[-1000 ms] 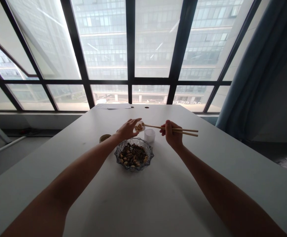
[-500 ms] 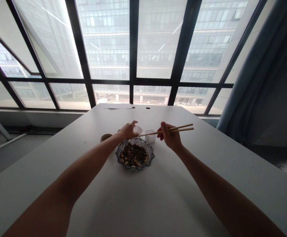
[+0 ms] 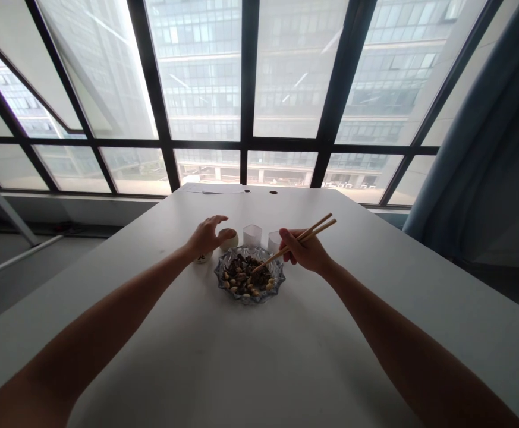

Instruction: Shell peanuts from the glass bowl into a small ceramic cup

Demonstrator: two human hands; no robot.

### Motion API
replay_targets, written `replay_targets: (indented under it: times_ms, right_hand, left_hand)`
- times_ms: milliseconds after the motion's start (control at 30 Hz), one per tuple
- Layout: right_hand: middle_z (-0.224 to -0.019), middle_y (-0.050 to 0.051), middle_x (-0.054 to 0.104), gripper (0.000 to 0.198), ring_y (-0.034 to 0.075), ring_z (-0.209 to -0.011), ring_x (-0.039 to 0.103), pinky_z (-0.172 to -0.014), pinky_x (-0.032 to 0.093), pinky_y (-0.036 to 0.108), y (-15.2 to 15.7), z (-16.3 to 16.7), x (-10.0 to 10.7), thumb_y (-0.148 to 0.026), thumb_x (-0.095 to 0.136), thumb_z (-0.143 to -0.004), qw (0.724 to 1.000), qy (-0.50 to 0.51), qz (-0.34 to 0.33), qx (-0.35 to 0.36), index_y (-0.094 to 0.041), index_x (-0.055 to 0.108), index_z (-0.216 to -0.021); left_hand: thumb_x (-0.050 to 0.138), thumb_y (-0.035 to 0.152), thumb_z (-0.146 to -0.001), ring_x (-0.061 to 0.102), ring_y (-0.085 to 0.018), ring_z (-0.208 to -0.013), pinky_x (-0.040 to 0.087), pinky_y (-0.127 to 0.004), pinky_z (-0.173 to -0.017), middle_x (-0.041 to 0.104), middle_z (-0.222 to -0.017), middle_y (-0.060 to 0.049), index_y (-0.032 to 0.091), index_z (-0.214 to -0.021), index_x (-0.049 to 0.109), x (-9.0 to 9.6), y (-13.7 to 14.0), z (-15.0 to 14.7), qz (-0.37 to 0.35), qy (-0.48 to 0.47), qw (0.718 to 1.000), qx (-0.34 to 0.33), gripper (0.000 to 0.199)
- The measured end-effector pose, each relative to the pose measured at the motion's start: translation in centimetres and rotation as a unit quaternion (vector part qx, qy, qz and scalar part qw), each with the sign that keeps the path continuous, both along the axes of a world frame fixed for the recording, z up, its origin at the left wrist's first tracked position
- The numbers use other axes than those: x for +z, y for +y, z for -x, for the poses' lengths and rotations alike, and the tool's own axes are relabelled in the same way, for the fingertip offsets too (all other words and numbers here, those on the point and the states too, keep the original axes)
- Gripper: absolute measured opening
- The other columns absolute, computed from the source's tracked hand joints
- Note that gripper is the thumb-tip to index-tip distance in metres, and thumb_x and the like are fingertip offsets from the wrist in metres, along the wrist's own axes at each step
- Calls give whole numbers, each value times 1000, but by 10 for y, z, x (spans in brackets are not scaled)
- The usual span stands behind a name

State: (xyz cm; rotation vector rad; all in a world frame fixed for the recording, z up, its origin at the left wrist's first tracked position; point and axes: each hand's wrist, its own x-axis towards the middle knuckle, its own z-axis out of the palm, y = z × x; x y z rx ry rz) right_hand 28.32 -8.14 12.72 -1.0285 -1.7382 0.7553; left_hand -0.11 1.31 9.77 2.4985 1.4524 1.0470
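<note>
My right hand [image 3: 304, 248] grips a pair of wooden chopsticks [image 3: 315, 229], whose tips reach down into a scalloped glass bowl [image 3: 249, 299]. Inside the bowl lies a mix of dark brown pieces and pale nuts [image 3: 247, 274]; their exact kinds I cannot make out. My left hand [image 3: 206, 238] is open, thumb and fingers apart, left of the bowl. It hovers by a small round pale cup [image 3: 229, 239] and partly covers another cup [image 3: 203, 258] with dark markings. Behind the bowl stands a clear plastic cup [image 3: 252, 235], and a second clear cup [image 3: 273, 241] is partly hidden by my right hand.
Everything stands on a long white table [image 3: 259, 362]. Papers [image 3: 214, 189] lie at its far end, near two dark round holes. Large windows rise beyond it, and a blue-grey curtain [image 3: 468, 142] hangs at the right.
My left hand has moved left, away from the clear cup behind the bowl, uncovering it. The chopstick tips have dropped from above the bowl's far rim into the contents. The view has shifted slightly.
</note>
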Motion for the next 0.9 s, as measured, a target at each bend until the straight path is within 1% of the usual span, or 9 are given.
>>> replay_targets:
  times_ms: [100, 200, 333, 400, 467, 567, 700, 800, 900]
  right_hand:
    - [-43, 1, 57, 68, 8, -33, 46, -34, 36, 19, -3, 1, 3, -81, 52, -80, 999, -34, 4, 37, -17, 61, -59]
    - [-43, 1, 58, 67, 8, -33, 47, -35, 37, 19, -6, 2, 6, -81, 53, -79, 997, -58, 5, 58, -17, 61, -60]
    - [-43, 2, 60, 68, 9, -33, 49, -33, 38, 19, -7, 1, 10, -82, 55, -77, 998, -49, 24, 38, -17, 61, -59]
    - [-43, 3, 60, 69, 9, -32, 51, -32, 37, 19, -3, -2, 10, -84, 57, -74, 999, -24, 41, 18, -17, 62, -58]
    - [-42, 4, 60, 68, 10, -31, 51, -31, 37, 19, 4, -5, 7, -84, 61, -70, 998, 19, 56, -7, -16, 62, -58]
    - [-41, 5, 61, 66, 10, -29, 49, -29, 38, 20, 16, -10, 0, -81, 67, -66, 990, 111, 65, -52, -16, 63, -57]
    - [-42, 5, 61, 63, 10, -29, 49, -29, 38, 20, 28, -14, -10, -77, 73, -64, 970, 209, 83, -89, -15, 63, -57]
    - [-41, 5, 61, 60, 10, -29, 48, -30, 39, 20, 29, -14, -12, -74, 74, -66, 964, 229, 96, -100, -15, 64, -58]
    - [-41, 6, 61, 58, 10, -30, 48, -29, 39, 20, 29, -13, -12, -72, 73, -70, 963, 228, 97, -103, -15, 64, -58]
  left_hand:
    - [56, 59, -87, 58, -33, -122, 46, -51, -104, 64, -128, -16, 14, -125, 59, -14, -18, 31, -25, -40, 998, 50, 59]
    - [60, 63, -83, 57, -34, -125, 46, -50, -105, 60, -134, -19, 13, -131, 54, -36, -32, 50, 9, -84, 993, 77, 70]
    - [68, 65, -75, 61, -33, -122, 50, -50, -102, 59, -135, -21, 13, -143, 42, -58, -40, 58, 93, -149, 981, 84, 89]
    - [73, 63, -72, 63, -33, -119, 50, -50, -102, 62, -132, -21, 13, -144, 40, -63, -40, 59, 112, -160, 977, 87, 94]
    - [75, 61, -69, 64, -33, -117, 51, -49, -102, 65, -128, -20, 13, -142, 42, -64, -39, 59, 113, -164, 976, 93, 93]
    - [78, 58, -65, 67, -32, -112, 53, -47, -99, 68, -122, -16, 15, -135, 49, -64, -38, 59, 89, -174, 977, 90, 87]
    - [82, 48, -61, 65, -31, -113, 53, -46, -98, 66, -124, -14, 17, -128, 53, -65, -40, 58, 4, -178, 981, 75, 79]
    - [82, 43, -63, 64, -30, -114, 53, -45, -99, 65, -125, -14, 18, -125, 53, -66, -42, 55, -50, -178, 981, 59, 72]
    - [81, 42, -64, 64, -29, -113, 53, -45, -99, 64, -125, -14, 18, -123, 53, -65, -43, 54, -62, -179, 980, 54, 70]
